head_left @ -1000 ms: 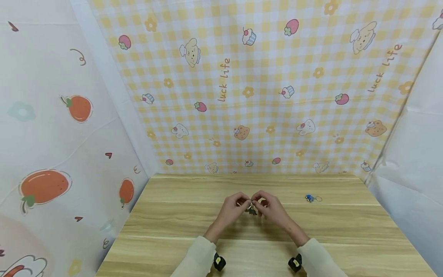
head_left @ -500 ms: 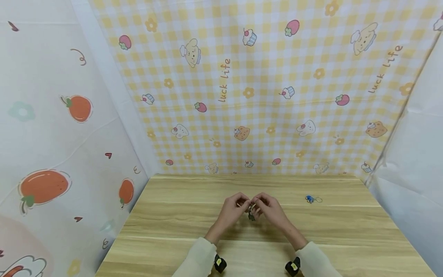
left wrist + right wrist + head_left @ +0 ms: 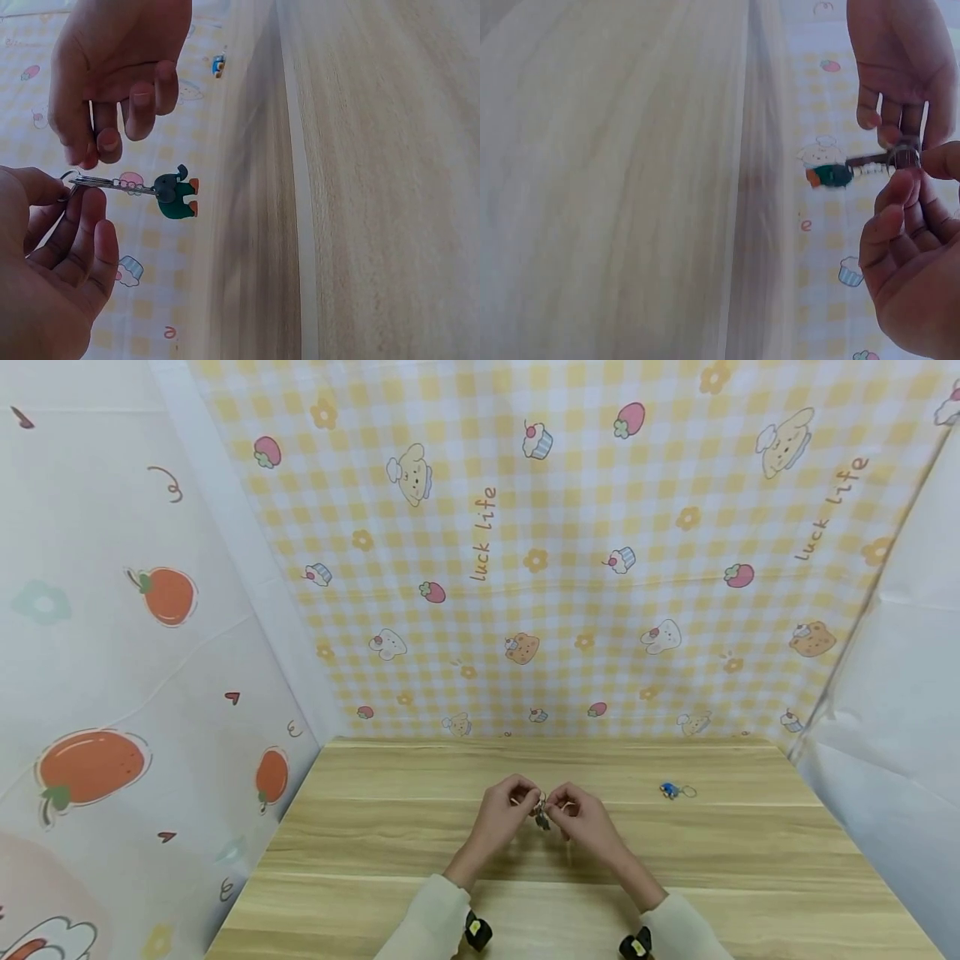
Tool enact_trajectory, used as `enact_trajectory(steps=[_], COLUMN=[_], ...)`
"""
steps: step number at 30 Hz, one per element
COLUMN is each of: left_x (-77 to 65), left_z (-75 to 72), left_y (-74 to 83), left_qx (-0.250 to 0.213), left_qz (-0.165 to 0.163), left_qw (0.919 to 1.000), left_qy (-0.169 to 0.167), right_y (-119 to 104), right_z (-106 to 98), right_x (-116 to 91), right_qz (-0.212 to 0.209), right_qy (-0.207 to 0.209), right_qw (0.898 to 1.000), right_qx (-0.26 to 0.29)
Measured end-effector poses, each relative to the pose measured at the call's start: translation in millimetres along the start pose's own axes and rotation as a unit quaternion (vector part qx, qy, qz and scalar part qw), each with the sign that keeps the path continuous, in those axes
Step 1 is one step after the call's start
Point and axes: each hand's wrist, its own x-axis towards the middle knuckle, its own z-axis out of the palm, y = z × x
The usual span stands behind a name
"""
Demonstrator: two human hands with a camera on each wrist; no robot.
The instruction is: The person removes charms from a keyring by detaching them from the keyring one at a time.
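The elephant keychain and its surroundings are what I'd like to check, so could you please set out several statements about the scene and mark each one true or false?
1. The left grip pinches the metal ring of the elephant keychain. True.
2. A blue charm lies on the table. True.
3. The elephant keychain is red all over. False: it is mostly green, with some orange.
4. The backdrop has yellow and white checks. True.
5. In the head view, the blue charm is left of the elephant keychain. False: it is to the right.
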Motion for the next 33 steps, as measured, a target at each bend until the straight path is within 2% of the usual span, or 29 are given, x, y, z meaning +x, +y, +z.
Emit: enact_trajectory(steps=[11, 23, 33], left_x=[-1.7, -2.5, -1.6], left_z=[1.0, 1.7, 0.9], left_y=[2.3, 3.6, 2.7], left_qx=[0.0, -0.016, -0.026], left_qz=[-0.005, -0.025, -0.027], left_qw=[1.0, 0.9986, 0.9986], left_qy=[-0.002, -0.043, -0.038], right_y=[-2.8, -6.1, -7.1], right_z=[12.4, 5.8, 5.6], right_x=[-0.1, -0.1, 1.2], right_qz=[0.005, 0.01, 0.014], right_qy=[0.047, 0.0, -0.005], right_qw=[0.999, 1.0, 1.0], right_qx=[-0.027, 0.008, 0.008])
